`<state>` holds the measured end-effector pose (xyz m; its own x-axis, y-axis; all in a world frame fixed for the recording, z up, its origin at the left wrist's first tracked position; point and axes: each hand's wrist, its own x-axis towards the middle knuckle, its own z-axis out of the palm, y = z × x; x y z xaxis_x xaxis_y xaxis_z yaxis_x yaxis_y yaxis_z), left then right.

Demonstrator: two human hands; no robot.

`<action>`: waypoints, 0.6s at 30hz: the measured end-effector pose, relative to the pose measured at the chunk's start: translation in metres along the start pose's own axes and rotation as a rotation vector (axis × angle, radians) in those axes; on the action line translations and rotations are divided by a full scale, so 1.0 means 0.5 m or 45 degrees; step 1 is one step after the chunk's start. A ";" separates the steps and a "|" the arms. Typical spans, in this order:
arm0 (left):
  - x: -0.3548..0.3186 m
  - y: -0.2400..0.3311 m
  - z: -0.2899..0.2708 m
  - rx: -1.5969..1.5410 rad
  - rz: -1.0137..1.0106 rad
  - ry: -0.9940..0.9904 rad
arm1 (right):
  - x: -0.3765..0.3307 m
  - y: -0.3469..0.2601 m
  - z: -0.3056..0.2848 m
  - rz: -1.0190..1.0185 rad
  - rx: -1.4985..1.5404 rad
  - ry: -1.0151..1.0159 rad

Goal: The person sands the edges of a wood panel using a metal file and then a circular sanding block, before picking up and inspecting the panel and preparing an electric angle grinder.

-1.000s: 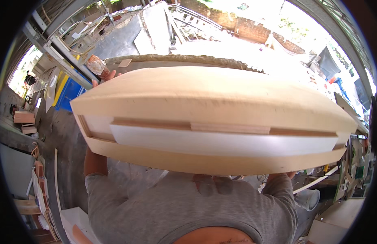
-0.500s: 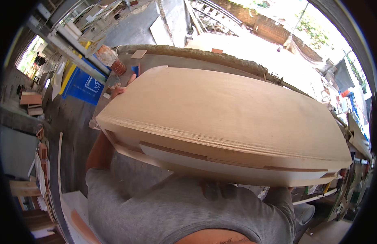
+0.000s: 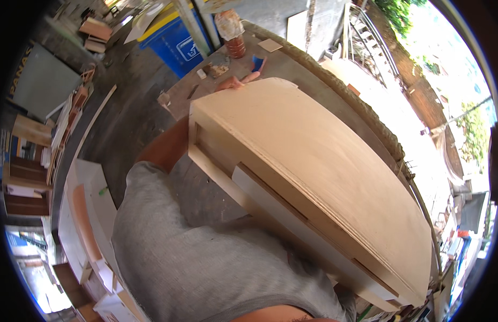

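Large pale plywood panel assembly (image 3: 313, 177) gripped at far corner by left hand (image 3: 234, 83), fingers curled over edge; right hand hidden, grip undeterminable.

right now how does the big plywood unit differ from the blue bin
The plywood unit is pale bare wood, held up against the person's body, left hand gripping its far end. The blue bin is blue with a yellow rim, standing on the floor, untouched, and appears much smaller in view. Both are boxy.

Single head-worn fisheye view, looking steeply down, very close over a plywood panel (image 3: 313, 177), edges perhaps bent by the lens
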<state>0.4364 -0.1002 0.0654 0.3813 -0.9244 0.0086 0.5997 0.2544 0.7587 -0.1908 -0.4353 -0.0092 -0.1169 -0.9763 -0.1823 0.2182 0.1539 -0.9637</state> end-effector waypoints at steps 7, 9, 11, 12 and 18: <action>-0.006 0.020 0.057 -0.146 -0.191 0.088 | 0.018 0.006 0.013 0.018 -0.059 -0.034; -0.010 0.023 0.069 -0.160 -0.210 0.101 | 0.012 0.003 0.006 0.022 -0.057 -0.022; -0.022 0.027 0.088 -0.096 -0.202 0.175 | 0.004 0.001 0.002 0.015 -0.049 -0.005; -0.026 0.027 0.099 -0.031 -0.170 0.259 | -0.001 -0.001 -0.003 0.011 -0.041 0.005; -0.022 0.020 0.062 0.037 -0.173 0.218 | -0.057 -0.028 -0.079 -0.030 0.030 0.113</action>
<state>0.4162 -0.0963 0.0930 0.4141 -0.8871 -0.2039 0.6343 0.1205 0.7636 -0.2285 -0.4039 0.0018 -0.2075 -0.9621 -0.1769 0.2369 0.1260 -0.9633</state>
